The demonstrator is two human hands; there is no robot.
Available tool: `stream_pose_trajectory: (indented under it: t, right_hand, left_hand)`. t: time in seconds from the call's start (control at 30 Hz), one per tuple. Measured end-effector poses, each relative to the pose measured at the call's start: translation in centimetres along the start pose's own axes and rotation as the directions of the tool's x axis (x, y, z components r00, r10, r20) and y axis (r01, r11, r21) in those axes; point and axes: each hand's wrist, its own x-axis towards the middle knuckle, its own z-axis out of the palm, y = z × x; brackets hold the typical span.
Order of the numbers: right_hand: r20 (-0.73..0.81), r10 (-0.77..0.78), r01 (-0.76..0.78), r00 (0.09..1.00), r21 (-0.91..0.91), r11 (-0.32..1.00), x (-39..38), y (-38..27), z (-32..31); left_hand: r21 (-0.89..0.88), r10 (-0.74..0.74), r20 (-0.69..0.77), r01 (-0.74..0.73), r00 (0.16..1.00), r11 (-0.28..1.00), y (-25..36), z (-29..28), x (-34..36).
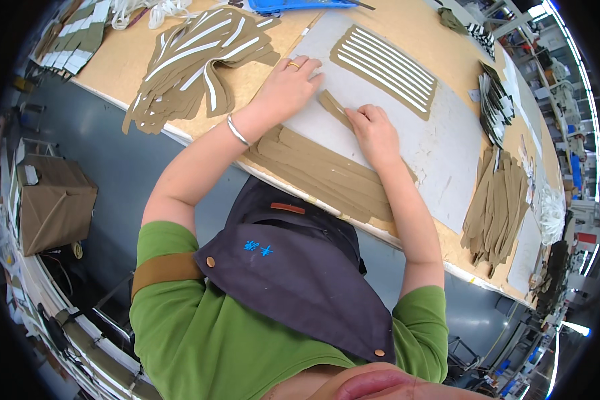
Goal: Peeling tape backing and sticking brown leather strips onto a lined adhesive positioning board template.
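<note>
Pinching a short brown strip [336, 109] between thumb and fingertips of the right hand [377, 135], over the grey mat [450, 163], no white band visible on it. Bending the left hand [292, 88] near the far end, fingertips close to the strip; gripping or merely hovering, impossible to say from here.

Looking well under way, by the layout: apparently done, a neat row of white-banded strips [383, 71] on the mat's far side. Maybe finished too, maybe just waiting, a fanned pile of white-striped pieces [197, 61] at upper left. Seemingly plenty to go, though: a thick stack of plain strips [323, 168] along the near table edge, possibly also a loose bundle of plain strips [497, 208] off to the right.

On to lettering: spotting blue characters [266, 251] on the dark apron [300, 287], plus a small reddish-brown tag [287, 208], without readable marks. Finding no legible print on the strips.
</note>
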Motion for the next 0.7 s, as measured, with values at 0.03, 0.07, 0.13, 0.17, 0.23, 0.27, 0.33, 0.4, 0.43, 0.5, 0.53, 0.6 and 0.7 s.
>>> stream_pose_trajectory:
  t: [0.03, 0.07, 0.13, 0.17, 0.23, 0.27, 0.33, 0.4, 0.43, 0.5, 0.53, 0.6, 0.7]
  right_hand:
    - [-0.012, -0.002, 0.002, 1.000, 0.008, 1.000, 0.5, -0.2, 0.1]
    - [-0.024, -0.003, 0.003, 1.000, 0.016, 1.000, 0.9, -0.3, 0.3]
    - [-0.010, -0.008, 0.008, 1.000, 0.020, 1.000, 1.3, -0.1, 0.4]
    - [-0.003, -0.010, 0.010, 1.000, 0.021, 1.000, 1.4, -0.1, 0.4]
    - [0.031, 0.000, -0.002, 1.000, 0.057, 0.998, 0.9, 0.1, -0.2]
    - [0.048, 0.006, -0.010, 0.999, 0.075, 0.997, 0.5, 0.4, -0.7]
    - [0.079, 0.013, -0.020, 0.997, 0.090, 0.996, -0.8, 1.0, -2.1]
    - [0.095, 0.032, -0.041, 0.995, 0.098, 0.994, -2.5, 1.6, -3.4]
    - [0.096, 0.047, -0.056, 0.994, 0.099, 0.994, -3.4, 1.8, -4.0]
    - [0.097, 0.072, -0.082, 0.993, 0.099, 0.992, -4.4, 1.9, -4.6]
    - [0.097, 0.082, -0.092, 0.992, 0.099, 0.991, -4.7, 2.0, -4.8]
    - [0.087, 0.094, -0.102, 0.992, 0.098, 0.990, -5.1, 1.9, -5.1]
    - [0.059, 0.097, -0.103, 0.993, 0.098, 0.990, -4.4, 1.6, -4.5]
  left_hand:
    - [-0.097, 0.015, 0.039, -0.011, 0.999, 0.995, 0.7, -0.1, -0.1]
    - [-0.194, 0.035, 0.077, -0.019, 0.996, 0.981, 1.8, 0.0, -0.2]
    - [-0.295, 0.056, 0.199, 0.005, 0.978, 0.955, 3.5, -0.4, -0.3]
    - [-0.299, 0.059, 0.284, 0.031, 0.957, 0.954, 4.2, -0.6, -0.5]
    - [-0.294, 0.066, 0.375, 0.052, 0.925, 0.954, 4.6, -0.6, -0.6]
    - [-0.284, 0.069, 0.382, 0.046, 0.921, 0.958, 4.5, -0.6, -0.6]
    - [-0.283, 0.092, 0.405, 0.029, 0.910, 0.959, 4.7, -0.8, -0.5]
    - [-0.296, 0.129, 0.436, 0.006, 0.891, 0.955, 4.7, -1.4, -0.1]
    - [-0.276, 0.137, 0.466, -0.004, 0.874, 0.961, 5.0, -1.8, 0.1]
    - [-0.236, 0.150, 0.522, -0.027, 0.840, 0.971, 6.0, -3.0, 0.7]
    - [-0.258, 0.139, 0.524, 0.001, 0.840, 0.966, 6.1, -3.4, 0.8]
    - [-0.298, 0.116, 0.528, 0.055, 0.841, 0.953, 6.0, -4.0, 0.8]
    - [0.032, -0.131, 0.455, 0.131, 0.881, 0.991, 4.0, -2.6, 0.3]
